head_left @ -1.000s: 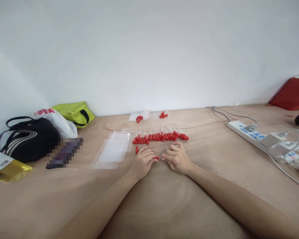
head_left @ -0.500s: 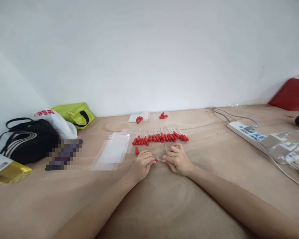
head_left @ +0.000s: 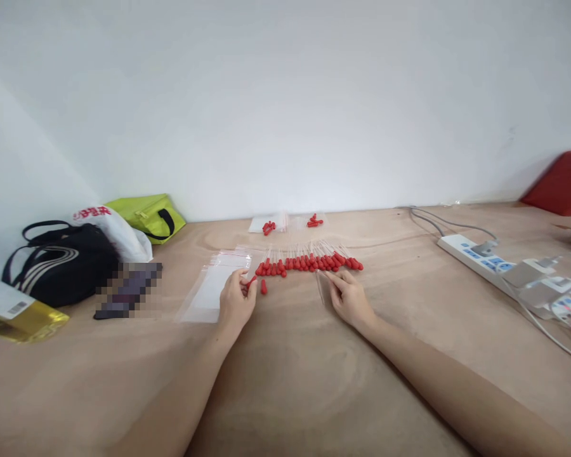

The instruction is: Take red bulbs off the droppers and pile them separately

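In the head view, a tan tabletop with faint, wood-like marbling runs back to a plain white wall. Along the left lie a black bag with pale stripes, a white plastic bag with red lettering and a lime-green bag; to the right is a white power strip with plugged-in chargers and cables.

Half a second ago the hands were close together, a thin tube spanning the gap between them and its red end at the left fingertips. Now they are well apart: the left hand has moved outward to the edge of the clear zip bags, pinching a red bulb between thumb and fingers. The right hand has its fingertips nearer the row of red-bulbed droppers, index finger reaching out beside a thin clear tube; I cannot tell whether it grips it. The row looks unchanged.

The pinched bulb slants from lower left to upper right. A loose red bulb lies just right of it, wider end toward the person. The clear tube's long axis runs away from the person, leaning slightly left at its far end. The row's bulbs face the person, their pale stems pointing toward the wall, those at the right end tilted leftward.
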Available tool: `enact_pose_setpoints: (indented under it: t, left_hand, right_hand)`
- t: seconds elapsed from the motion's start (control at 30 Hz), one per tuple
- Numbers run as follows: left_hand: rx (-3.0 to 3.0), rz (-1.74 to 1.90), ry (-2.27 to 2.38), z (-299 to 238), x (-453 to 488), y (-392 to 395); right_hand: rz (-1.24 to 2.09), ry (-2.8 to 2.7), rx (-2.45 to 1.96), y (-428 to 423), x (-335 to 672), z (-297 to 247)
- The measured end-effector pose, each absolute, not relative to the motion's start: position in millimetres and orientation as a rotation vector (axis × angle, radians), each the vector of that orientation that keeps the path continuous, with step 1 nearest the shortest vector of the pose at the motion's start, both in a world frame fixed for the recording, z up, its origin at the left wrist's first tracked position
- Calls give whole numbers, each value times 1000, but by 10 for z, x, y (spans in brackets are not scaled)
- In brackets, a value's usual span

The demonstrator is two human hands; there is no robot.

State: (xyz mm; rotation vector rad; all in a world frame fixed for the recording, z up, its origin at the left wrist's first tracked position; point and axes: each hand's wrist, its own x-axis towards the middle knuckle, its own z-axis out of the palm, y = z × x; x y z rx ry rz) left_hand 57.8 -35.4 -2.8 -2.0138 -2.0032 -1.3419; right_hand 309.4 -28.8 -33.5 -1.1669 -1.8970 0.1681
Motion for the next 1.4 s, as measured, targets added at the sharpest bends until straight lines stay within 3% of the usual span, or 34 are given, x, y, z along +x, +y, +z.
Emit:
enact_pose_setpoints:
  t: [0.37,0.77,1.13,1.4]
  left_hand:
    - [-2073,-1118,-2131,-69,517,-291]
    - [-1972,-595,-2254,186,764,188]
    - [-1898,-948,-1900,125,791,123]
    - [-2373,-1042,-1709,-15,893,-396]
  right_hand:
    - [267,-1951,-1202,-278,2982,-336]
    - [332,-1952,-1148,-233,3005,-327]
    - [185,-1794,-1068,-242,3044,-315]
    - [-187,-1973,-980,-309,3156,-174]
